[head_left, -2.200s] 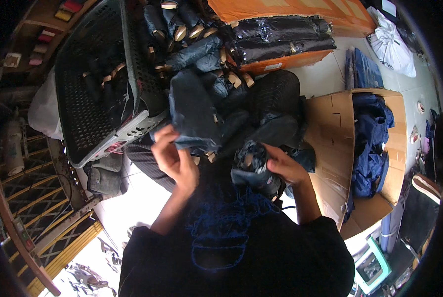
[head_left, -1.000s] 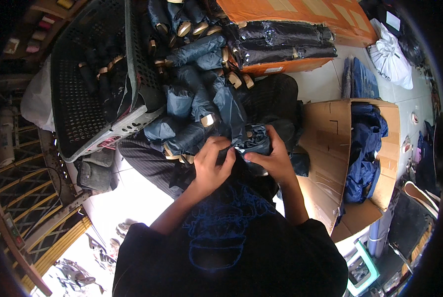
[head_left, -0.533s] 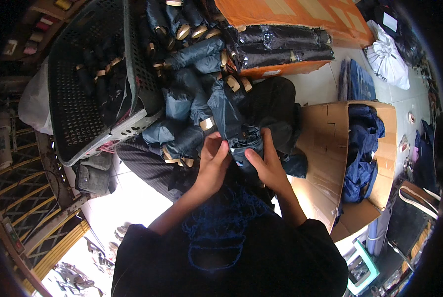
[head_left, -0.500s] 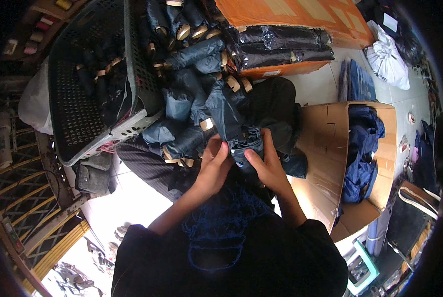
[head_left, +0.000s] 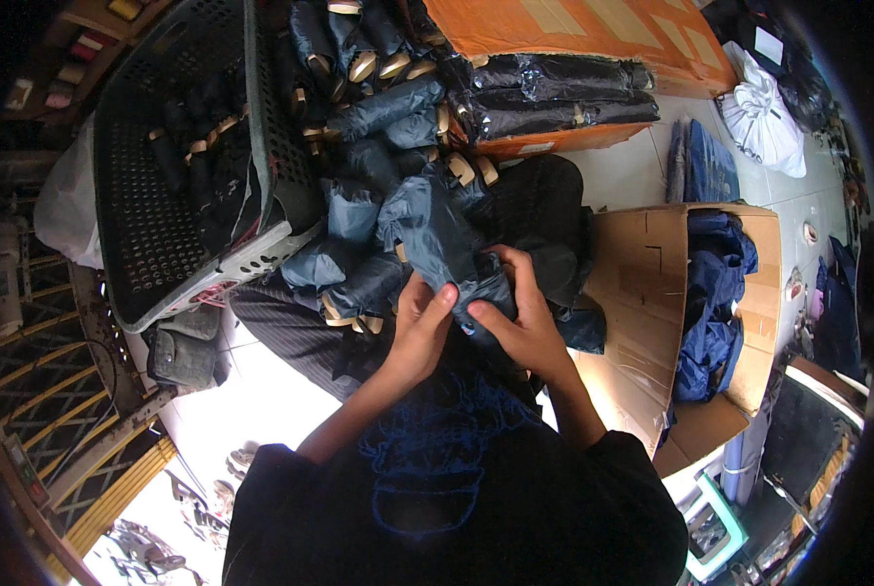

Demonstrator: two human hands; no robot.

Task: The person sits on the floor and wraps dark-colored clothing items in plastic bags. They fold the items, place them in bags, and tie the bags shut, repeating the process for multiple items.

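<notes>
In front of my chest both hands hold a dark blue-grey cloth bundle (head_left: 437, 230), which looks like a folding umbrella in its thin cover. My left hand (head_left: 420, 327) grips its lower left side, thumb pressed on the cloth. On its lower right side, my right hand (head_left: 527, 327) has the thumb on top and the fingers curled around the far side. The bundle's near end is partly hidden between my palms. Just beyond lies a heap of similar wrapped umbrellas (head_left: 388, 107), several showing pale wood-coloured handles.
A dark perforated plastic basket (head_left: 266, 127) leans at the left with more bundles inside. An orange-brown carton (head_left: 583, 29) holding dark wrapped packs lies at the back. To my right, a cardboard box (head_left: 637, 313) contains blue cloth. A pale green stool (head_left: 720, 527) is at lower right.
The bundle's upper part has tipped leftward and looks fuller and rounder. Its gathered, open-looking near end has been folded or turned under my right hand. Both hands stay in nearly the same place.
</notes>
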